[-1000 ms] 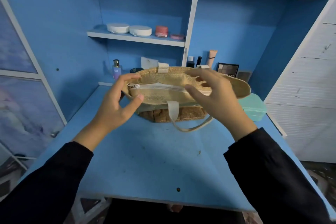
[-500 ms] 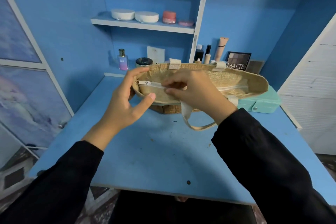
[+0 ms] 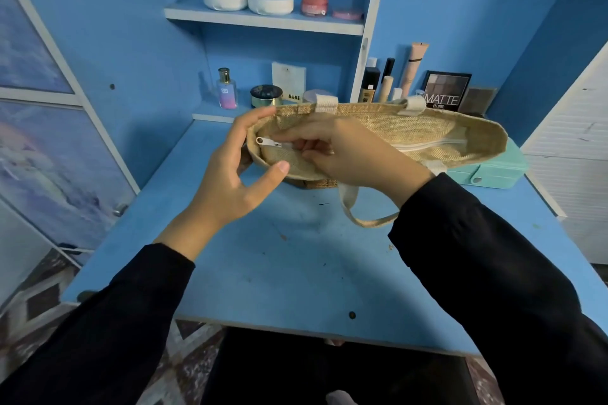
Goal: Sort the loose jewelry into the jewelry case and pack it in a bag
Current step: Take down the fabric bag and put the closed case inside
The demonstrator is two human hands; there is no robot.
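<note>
Bag (image 3: pixel 411 123) of tan woven cloth, white zipper (image 3: pixel 427 145) across its mouth, sits above the tabletop (image 3: pixel 296 273), mint case (image 3: pixel 493 171) behind. My left grip (image 3: pixel 230 171) clasps its end; my right grip (image 3: pixel 345 154) pinches the zipper, further left than a second ago.

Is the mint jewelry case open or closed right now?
Closed. The jewelry case has its lid flat on its base, with the snap tab down over the front.

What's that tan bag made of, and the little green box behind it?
The bag looks like coarse jute or burlap, matte, its open weave visible; its white zipper has a shiny, probably metal pull. The green box looks smooth, faintly glossy, with a snap button: faux leather or plastic, I cannot tell which.
</note>
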